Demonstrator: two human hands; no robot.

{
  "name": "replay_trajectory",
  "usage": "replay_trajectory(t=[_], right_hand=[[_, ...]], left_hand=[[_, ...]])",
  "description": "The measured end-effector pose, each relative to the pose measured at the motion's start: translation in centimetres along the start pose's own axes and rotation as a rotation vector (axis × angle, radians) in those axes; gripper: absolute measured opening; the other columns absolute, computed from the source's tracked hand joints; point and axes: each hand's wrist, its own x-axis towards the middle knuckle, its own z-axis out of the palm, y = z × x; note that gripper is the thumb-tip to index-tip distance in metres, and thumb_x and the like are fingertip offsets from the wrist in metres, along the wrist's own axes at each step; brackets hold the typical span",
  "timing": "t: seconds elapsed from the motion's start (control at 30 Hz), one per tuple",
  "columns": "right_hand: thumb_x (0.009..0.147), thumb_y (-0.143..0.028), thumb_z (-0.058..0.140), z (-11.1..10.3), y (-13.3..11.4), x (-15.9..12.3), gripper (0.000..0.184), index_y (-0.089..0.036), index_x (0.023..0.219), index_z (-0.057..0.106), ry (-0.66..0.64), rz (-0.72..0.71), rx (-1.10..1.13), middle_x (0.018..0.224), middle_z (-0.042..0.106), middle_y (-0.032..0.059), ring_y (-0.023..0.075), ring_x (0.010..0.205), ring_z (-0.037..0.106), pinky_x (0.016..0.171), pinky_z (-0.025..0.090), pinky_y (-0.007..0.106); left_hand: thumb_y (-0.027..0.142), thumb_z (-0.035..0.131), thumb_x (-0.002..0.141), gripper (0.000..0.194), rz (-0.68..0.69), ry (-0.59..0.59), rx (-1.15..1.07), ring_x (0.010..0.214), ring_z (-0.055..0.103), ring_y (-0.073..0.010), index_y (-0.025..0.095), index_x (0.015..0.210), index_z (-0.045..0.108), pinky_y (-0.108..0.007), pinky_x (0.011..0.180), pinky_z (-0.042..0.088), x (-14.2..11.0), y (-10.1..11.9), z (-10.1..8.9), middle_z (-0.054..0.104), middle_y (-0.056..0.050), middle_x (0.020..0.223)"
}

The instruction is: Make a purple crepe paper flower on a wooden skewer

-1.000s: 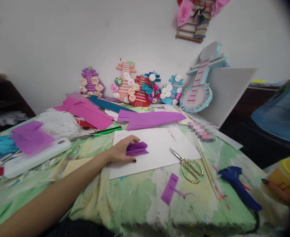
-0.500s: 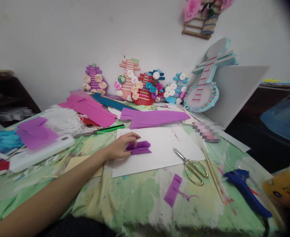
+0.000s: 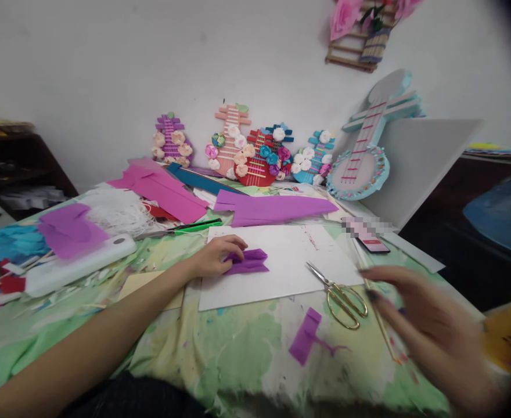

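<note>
My left hand [image 3: 214, 256] is closed on a folded piece of purple crepe paper [image 3: 253, 261], which lies on a white board [image 3: 290, 284]. The paper's notched end sticks out to the right past my fingers. At the right, my right hand [image 3: 429, 331] is blurred by motion, with thumb and forefinger apart. Its fingertips are over thin wooden sticks [image 3: 382, 328]; whether they touch is unclear. Gold-handled scissors [image 3: 336, 293] rest half on the board, blades slightly apart. Below them lies a small purple paper scrap [image 3: 305, 337] with a twisted strip.
Larger purple [image 3: 277, 208] and pink crepe sheets [image 3: 164, 188] lie behind the board. Several flower-trimmed paper instruments [image 3: 258, 159] lean against the wall. A phone [image 3: 373, 242] lies right of the board. White shredded strands [image 3: 118, 212] and a white power strip [image 3: 81, 267] are at left.
My right hand has come into view from the right, over the sticks and the blue glue gun, which it now mostly hides. My left hand stays on the purple paper. The view has shifted slightly.
</note>
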Motion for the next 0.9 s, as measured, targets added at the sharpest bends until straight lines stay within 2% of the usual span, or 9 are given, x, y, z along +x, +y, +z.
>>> replay_trajectory(t=[0.1, 0.17, 0.23, 0.3, 0.47, 0.67, 0.77, 0.9], right_hand=[[0.083, -0.022, 0.058, 6.3, 0.3, 4.6, 0.023, -0.024, 0.106, 0.058, -0.307, -0.129, 0.090, 0.101, 0.062, 0.0063, 0.0200, 0.094, 0.058, 0.081, 0.049, 0.034], [0.080, -0.018, 0.061, 10.4, 0.5, 6.7, 0.024, -0.023, 0.104, 0.059, -0.451, -0.189, 0.104, 0.098, 0.062, 0.0053, 0.0196, 0.093, 0.057, 0.080, 0.048, 0.035], [0.075, -0.014, 0.065, 13.4, 0.9, 7.8, 0.029, -0.020, 0.103, 0.060, -0.492, -0.210, 0.066, 0.096, 0.061, 0.0067, 0.0204, 0.093, 0.055, 0.082, 0.046, 0.036], [0.072, -0.012, 0.067, 15.1, 1.5, 7.9, 0.026, -0.018, 0.097, 0.062, -0.507, -0.209, 0.047, 0.092, 0.060, 0.0069, 0.0205, 0.091, 0.054, 0.081, 0.045, 0.037], [0.074, -0.004, 0.060, 15.9, 2.6, 7.0, 0.019, -0.018, 0.087, 0.064, -0.465, -0.204, 0.089, 0.090, 0.058, 0.0065, 0.0187, 0.088, 0.053, 0.081, 0.045, 0.035], [0.073, -0.004, 0.061, 15.7, 2.9, 6.6, 0.016, -0.018, 0.080, 0.065, -0.430, -0.226, 0.100, 0.089, 0.057, 0.0063, 0.0187, 0.087, 0.052, 0.080, 0.045, 0.034], [0.073, -0.004, 0.060, 15.3, 3.2, 6.5, 0.017, -0.019, 0.077, 0.065, -0.410, -0.262, 0.121, 0.093, 0.057, 0.0060, 0.0189, 0.091, 0.053, 0.082, 0.045, 0.035], [0.077, -0.005, 0.055, 14.7, 3.8, 6.3, 0.017, -0.019, 0.077, 0.065, -0.452, -0.272, 0.158, 0.100, 0.057, 0.0059, 0.0170, 0.092, 0.056, 0.083, 0.047, 0.033]], left_hand=[[0.007, 0.051, 0.066, 0.027, 0.009, -0.006, 0.023, 0.094, 0.058, -0.0192, 0.017, 0.086, 0.066, -0.032, 0.086, 0.046, 0.0, 0.0, 0.1, 0.061, -0.008, 0.103], [0.009, 0.054, 0.067, 0.024, 0.008, -0.002, 0.030, 0.092, 0.059, -0.0189, 0.017, 0.086, 0.066, -0.032, 0.084, 0.047, -0.1, -0.2, 0.1, 0.062, -0.008, 0.102], [0.011, 0.056, 0.068, 0.023, 0.004, 0.009, 0.034, 0.092, 0.059, -0.0189, 0.017, 0.088, 0.066, -0.032, 0.084, 0.047, -0.1, -0.4, 0.2, 0.062, -0.008, 0.100], [0.012, 0.057, 0.070, 0.021, 0.000, 0.016, 0.031, 0.092, 0.058, -0.0189, 0.017, 0.087, 0.067, -0.032, 0.084, 0.046, -0.2, -0.6, 0.1, 0.062, -0.008, 0.100], [0.017, 0.058, 0.073, 0.018, 0.008, -0.010, -0.004, 0.094, 0.058, -0.0197, 0.017, 0.089, 0.067, -0.032, 0.086, 0.045, -0.2, -0.8, 0.0, 0.062, -0.009, 0.101], [0.018, 0.064, 0.067, 0.024, 0.022, -0.061, 0.037, 0.093, 0.059, -0.0204, 0.016, 0.091, 0.066, -0.031, 0.084, 0.046, -0.4, -0.6, 0.0, 0.061, -0.009, 0.106], [0.016, 0.061, 0.068, 0.022, 0.021, -0.058, 0.051, 0.093, 0.059, -0.0201, 0.017, 0.089, 0.067, -0.031, 0.084, 0.047, -0.4, -0.9, 0.0, 0.062, -0.009, 0.105], [0.013, 0.058, 0.070, 0.020, 0.028, -0.023, 0.065, 0.090, 0.060, -0.0188, 0.017, 0.087, 0.068, -0.030, 0.082, 0.048, -0.4, -1.3, 0.3, 0.064, -0.008, 0.101]])
